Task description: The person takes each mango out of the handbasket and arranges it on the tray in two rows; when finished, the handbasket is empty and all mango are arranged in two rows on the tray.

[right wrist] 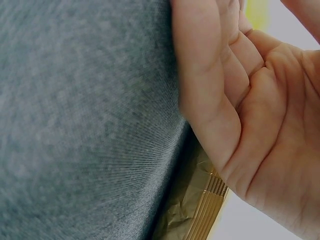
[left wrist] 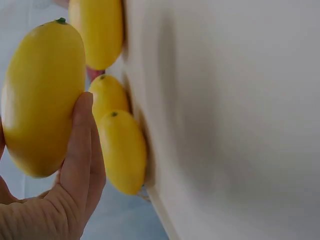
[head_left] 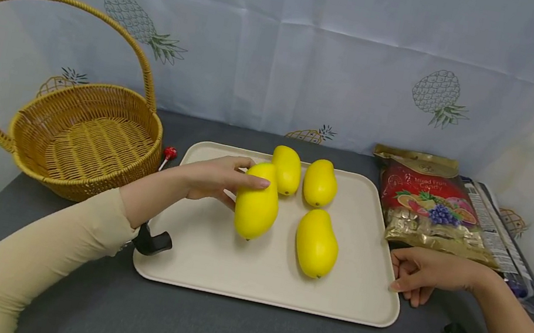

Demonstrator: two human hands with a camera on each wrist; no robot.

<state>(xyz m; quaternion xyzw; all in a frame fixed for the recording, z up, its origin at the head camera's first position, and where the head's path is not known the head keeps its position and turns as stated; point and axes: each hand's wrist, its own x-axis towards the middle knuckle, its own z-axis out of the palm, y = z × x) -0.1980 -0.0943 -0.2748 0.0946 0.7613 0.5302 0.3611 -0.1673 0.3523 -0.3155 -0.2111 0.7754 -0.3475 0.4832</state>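
Note:
My left hand (head_left: 215, 178) grips a yellow mango (head_left: 257, 203) between thumb and fingers, and the left wrist view shows the fruit (left wrist: 45, 100) raised off the tray with its small green stem end up. Three more mangoes lie on the beige tray (head_left: 226, 275): one at the back (head_left: 286, 171), one beside it (head_left: 320, 183) and one nearer the front (head_left: 316, 244). At the tray's right edge, my right hand (head_left: 427, 275) holds the rim, thumb on top and the other fingers curled beside it. In the right wrist view those fingers (right wrist: 205, 75) rest against the grey cloth.
A wicker basket (head_left: 91, 129) with a tall handle stands left of the tray, with a red lollipop (head_left: 170, 153) beside it. A bag of mixed fruit candy (head_left: 432, 204) lies at the right, partly over another package (head_left: 497, 231). A pineapple-print curtain (head_left: 285, 62) hangs behind.

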